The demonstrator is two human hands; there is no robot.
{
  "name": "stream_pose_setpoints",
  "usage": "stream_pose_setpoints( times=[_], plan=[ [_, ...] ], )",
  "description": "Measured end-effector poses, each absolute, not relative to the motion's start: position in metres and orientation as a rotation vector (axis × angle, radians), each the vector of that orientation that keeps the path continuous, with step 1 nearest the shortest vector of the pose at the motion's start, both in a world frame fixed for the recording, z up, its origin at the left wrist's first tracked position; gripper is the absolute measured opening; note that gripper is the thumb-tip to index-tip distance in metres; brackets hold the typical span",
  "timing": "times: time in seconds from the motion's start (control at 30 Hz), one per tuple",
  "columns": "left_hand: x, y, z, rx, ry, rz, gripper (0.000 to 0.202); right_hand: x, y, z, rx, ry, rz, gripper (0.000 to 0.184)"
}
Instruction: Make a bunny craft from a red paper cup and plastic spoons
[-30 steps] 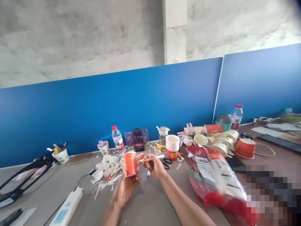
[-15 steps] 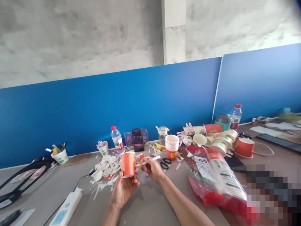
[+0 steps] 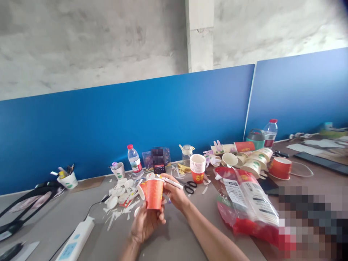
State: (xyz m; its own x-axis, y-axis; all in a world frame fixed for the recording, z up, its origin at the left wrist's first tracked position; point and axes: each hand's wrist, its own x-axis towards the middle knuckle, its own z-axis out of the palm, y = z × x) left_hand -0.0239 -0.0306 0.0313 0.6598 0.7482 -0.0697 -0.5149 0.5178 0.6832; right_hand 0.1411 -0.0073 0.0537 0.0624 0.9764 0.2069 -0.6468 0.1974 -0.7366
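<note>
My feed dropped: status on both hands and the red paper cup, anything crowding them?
Left hand holding red paper cup upright. Right hand gripping slim white pen by cup's rim, contact unclear. White paper scraps lie left of cup.

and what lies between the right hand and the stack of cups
In the head view, black-handled scissors lie between the right hand and the cup stack.

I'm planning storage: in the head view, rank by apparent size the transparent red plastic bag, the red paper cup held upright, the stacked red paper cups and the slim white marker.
1. Transparent red plastic bag
2. Red paper cup held upright and stacked red paper cups: too alike to rank
3. Slim white marker
</note>
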Motion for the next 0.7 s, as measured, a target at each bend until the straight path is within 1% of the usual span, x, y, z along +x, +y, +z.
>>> stream_pose_setpoints(
  times=[0.13,0.27,0.37,0.43,0.53,0.7],
  plan=[
    [-0.018,-0.028,0.025,0.748,0.559,0.928,0.038,0.146,-0.004,0.055,-0.594,-0.784,1.197,0.034],
    [-0.012,-0.024,0.020,0.820,0.694,1.018,0.036,0.147,-0.001,0.055,-0.620,-0.786,1.113,0.036],
    [-0.013,-0.020,0.020,0.780,0.749,1.061,0.029,0.146,-0.001,0.054,-0.596,-0.745,1.095,0.034],
    [-0.014,-0.018,0.023,0.718,0.733,1.098,0.023,0.148,-0.001,0.054,-0.570,-0.716,1.120,0.031],
    [-0.016,-0.015,0.025,0.647,0.703,1.131,0.015,0.149,-0.001,0.054,-0.550,-0.745,1.219,0.032],
    [-0.017,-0.013,0.023,0.646,0.681,1.158,0.014,0.142,-0.005,0.053,-0.569,-0.844,1.337,0.028]
  ],
)
